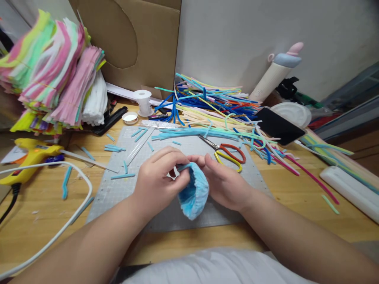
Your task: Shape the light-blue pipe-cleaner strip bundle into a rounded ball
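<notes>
Between my hands, over the mat, is a small hollow cup shape (199, 193) of fuzzy light-blue pipe cleaner, tilted with its opening toward the left. My left hand (164, 177) pinches at its upper rim, where a short bit of blue pipe cleaner (184, 167) shows between thumb and fingers; whether that bit is joined to the cup is unclear. From the right, my right hand (226, 183) holds the cup, its fingers partly hidden behind it. Just beyond that hand, scissors (227, 156) with one red and one yellow handle lie on the grey cutting mat (124, 205).
Cut blue pieces (122, 176) lie on the mat's left. A yellow glue gun (32, 157) and white cable (85, 179) are at left, below bundled pipe cleaners (59, 71). Loose pipe cleaners (207, 106) pile up behind. A phone (280, 126) lies at back right.
</notes>
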A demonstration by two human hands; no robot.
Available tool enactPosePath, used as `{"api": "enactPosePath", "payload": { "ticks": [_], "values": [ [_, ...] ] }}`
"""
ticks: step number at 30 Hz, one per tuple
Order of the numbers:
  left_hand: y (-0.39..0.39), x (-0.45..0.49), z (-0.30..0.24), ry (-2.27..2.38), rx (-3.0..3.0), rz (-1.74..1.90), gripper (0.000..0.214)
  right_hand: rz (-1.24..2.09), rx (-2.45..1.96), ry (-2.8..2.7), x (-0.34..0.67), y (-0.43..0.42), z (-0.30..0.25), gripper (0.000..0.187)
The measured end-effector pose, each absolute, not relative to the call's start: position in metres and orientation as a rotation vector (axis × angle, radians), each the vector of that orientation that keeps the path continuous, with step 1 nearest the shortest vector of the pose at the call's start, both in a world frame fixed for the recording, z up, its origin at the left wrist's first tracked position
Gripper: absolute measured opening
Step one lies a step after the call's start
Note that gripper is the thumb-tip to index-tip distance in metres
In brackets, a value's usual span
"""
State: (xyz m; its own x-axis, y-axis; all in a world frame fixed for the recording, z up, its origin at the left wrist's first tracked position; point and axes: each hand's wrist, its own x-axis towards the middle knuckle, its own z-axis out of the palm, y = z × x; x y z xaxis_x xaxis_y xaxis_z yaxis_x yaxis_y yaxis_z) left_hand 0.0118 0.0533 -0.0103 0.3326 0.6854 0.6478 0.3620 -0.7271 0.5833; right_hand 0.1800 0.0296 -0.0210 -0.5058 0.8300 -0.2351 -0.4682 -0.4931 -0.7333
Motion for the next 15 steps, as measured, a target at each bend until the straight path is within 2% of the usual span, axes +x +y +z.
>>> {"api": "enactPosePath", "payload": {
  "ticks": [4,10,15],
  "values": [
    [0.050,0.009,-0.009,0.837,2.370,1.391,0.018,2.423,-0.699,-0.730,0.183,0.024,-0.024,0.052],
    [0.048,0.004,-0.010,0.762,2.476,1.414,0.023,2.224,-0.716,-0.819,0.180,0.019,-0.024,0.043],
    [0.045,0.004,-0.007,0.743,2.533,1.448,0.021,2.202,-0.623,-0.887,0.176,0.016,-0.023,0.039]
  ]
}}
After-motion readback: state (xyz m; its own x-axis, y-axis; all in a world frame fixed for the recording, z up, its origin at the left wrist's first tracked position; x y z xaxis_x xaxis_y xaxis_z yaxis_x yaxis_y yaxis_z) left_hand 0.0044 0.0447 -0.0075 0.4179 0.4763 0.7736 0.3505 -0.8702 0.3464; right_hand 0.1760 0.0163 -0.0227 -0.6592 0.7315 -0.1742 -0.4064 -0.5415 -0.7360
